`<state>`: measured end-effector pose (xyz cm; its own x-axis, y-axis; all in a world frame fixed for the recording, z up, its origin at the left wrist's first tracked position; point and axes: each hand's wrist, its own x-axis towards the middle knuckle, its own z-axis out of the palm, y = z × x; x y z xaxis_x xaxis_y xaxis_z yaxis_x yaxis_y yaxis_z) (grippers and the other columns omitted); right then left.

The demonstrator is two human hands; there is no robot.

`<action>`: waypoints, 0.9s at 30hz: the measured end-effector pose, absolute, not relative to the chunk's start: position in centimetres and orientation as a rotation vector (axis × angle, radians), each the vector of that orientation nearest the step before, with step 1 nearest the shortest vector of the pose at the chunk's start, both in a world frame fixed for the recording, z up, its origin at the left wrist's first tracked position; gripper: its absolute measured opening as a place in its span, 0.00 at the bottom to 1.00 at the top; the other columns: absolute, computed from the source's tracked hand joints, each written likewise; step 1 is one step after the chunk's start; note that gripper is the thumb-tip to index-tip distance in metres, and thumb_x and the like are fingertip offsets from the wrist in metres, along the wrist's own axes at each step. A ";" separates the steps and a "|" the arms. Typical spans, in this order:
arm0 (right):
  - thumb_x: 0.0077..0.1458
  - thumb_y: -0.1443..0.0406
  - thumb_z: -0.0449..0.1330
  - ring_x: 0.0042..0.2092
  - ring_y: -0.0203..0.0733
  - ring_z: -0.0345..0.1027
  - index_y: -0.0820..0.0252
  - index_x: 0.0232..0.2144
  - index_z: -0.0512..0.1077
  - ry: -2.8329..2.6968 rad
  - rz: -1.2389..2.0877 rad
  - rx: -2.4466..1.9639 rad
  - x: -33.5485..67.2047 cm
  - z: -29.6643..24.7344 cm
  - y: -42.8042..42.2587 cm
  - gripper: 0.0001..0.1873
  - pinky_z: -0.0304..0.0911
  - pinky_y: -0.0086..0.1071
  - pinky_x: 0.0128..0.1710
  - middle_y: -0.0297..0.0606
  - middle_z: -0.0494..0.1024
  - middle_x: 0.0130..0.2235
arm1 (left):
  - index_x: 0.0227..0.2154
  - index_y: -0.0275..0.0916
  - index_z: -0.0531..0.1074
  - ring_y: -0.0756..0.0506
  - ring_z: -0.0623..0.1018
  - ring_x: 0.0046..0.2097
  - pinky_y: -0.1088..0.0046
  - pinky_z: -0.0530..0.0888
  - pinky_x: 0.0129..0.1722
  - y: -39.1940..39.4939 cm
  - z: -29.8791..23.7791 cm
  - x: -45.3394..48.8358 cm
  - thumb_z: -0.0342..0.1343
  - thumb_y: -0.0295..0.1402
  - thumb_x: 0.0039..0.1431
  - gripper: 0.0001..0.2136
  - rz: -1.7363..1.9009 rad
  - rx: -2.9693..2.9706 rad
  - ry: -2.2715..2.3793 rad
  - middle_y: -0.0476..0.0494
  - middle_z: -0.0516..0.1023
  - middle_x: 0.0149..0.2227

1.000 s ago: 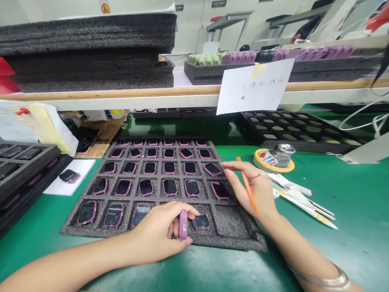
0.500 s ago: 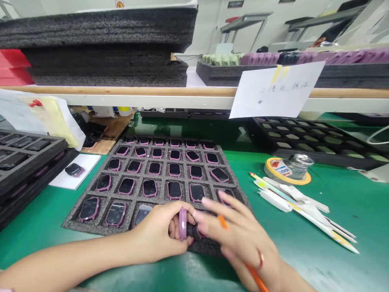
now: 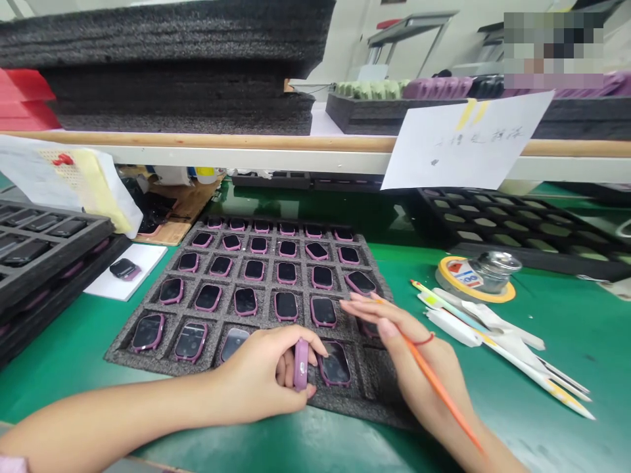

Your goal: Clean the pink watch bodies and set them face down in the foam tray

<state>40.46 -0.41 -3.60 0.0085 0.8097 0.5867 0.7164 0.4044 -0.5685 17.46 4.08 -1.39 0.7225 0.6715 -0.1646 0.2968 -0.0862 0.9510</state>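
My left hand (image 3: 263, 378) pinches a purple watch body (image 3: 300, 364) upright on its edge at the near rim of a dark foam tray (image 3: 269, 289). The tray holds several purple-rimmed watch bodies with black screens in its pockets; the front right pocket (image 3: 382, 374) has none. My right hand (image 3: 399, 335) lies over the tray's right side with fingers stretched toward the left, an orange stick (image 3: 436, 387) held along the palm. Its fingertips hover over the watch bodies in the second row.
A tape roll with a small jar (image 3: 480, 272) and white and yellow pens (image 3: 493, 328) lie on the green mat to the right. Black trays (image 3: 39, 253) stand at left, a lone watch body on white paper (image 3: 123, 269) beside them. A shelf with foam stacks (image 3: 167, 72) overhangs.
My right hand moved from close beside the left hand's watch body back up and right over the tray, fingers stretched out. The left hand kept its grip and place.
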 end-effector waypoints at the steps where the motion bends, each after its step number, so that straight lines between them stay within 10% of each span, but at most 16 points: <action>1: 0.69 0.59 0.50 0.53 0.50 0.77 0.46 0.47 0.76 -1.635 0.231 -1.380 40.8 -3.6 -0.2 0.15 0.72 0.51 0.54 0.34 0.84 0.47 | 0.44 0.39 0.72 0.58 0.67 0.24 0.83 0.65 0.24 4.1 -1.3 17.4 0.62 0.24 0.48 0.17 0.366 1.684 0.784 0.50 0.75 0.40; 10: 0.54 0.40 0.60 0.53 0.55 0.76 0.53 0.42 0.77 -1.039 0.920 -1.451 41.9 -3.3 0.0 0.27 0.63 0.53 0.60 0.42 0.85 0.43 | 0.44 0.40 0.73 0.57 0.69 0.25 0.81 0.67 0.25 4.3 -1.2 17.4 0.63 0.26 0.48 0.17 0.320 1.684 0.773 0.49 0.76 0.39; 27: 0.49 0.36 0.62 0.47 0.52 0.74 0.54 0.39 0.75 -1.024 1.059 -1.469 41.6 -3.4 0.2 0.31 0.54 0.52 0.63 0.41 0.83 0.35 | 0.43 0.39 0.72 0.56 0.68 0.24 0.81 0.65 0.24 4.2 -1.2 17.4 0.66 0.28 0.46 0.19 0.307 1.646 0.794 0.49 0.75 0.38</action>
